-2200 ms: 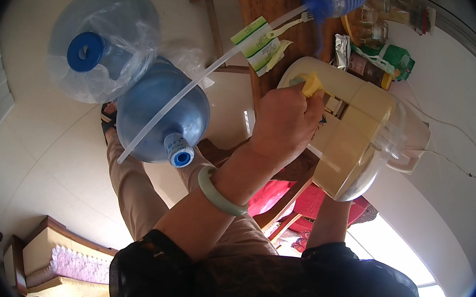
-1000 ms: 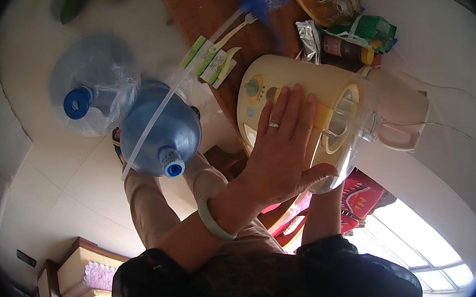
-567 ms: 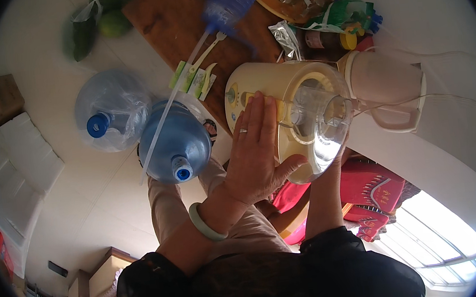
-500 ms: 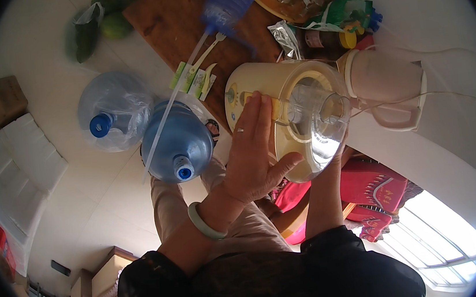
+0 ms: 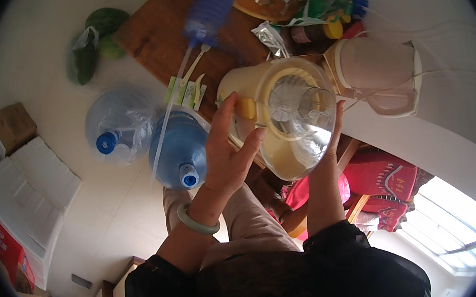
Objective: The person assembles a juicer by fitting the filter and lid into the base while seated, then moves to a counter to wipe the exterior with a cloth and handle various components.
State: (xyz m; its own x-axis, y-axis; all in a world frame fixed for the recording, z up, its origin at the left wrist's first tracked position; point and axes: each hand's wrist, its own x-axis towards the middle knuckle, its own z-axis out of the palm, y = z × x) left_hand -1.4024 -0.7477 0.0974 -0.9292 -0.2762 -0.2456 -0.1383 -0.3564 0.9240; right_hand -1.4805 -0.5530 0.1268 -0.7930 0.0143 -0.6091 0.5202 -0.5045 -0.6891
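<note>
A cream juicer with a clear plastic lid and a feed tube stands at the table's near edge. The fingertips of my left hand rest at the yellow latch on its left side. Thumb and forefinger are spread, the thumb tip near the lid's edge. Against the lid's right side lies my right hand, one finger stretched upward and the others hidden behind the lid. Right of the juicer is a pale pink jug with a handle.
A blue water jug and a clear, plastic-wrapped one stand at the left. On the wooden table lie a blue hand pump with its tube, a peeler and a foil packet. Watermelons sit at far left.
My left hand has drawn back from lying flat over the latch, its thumb and forefinger now spread. A finger of my right hand has come into sight beside the lid. The juicer's lid faces me more.
</note>
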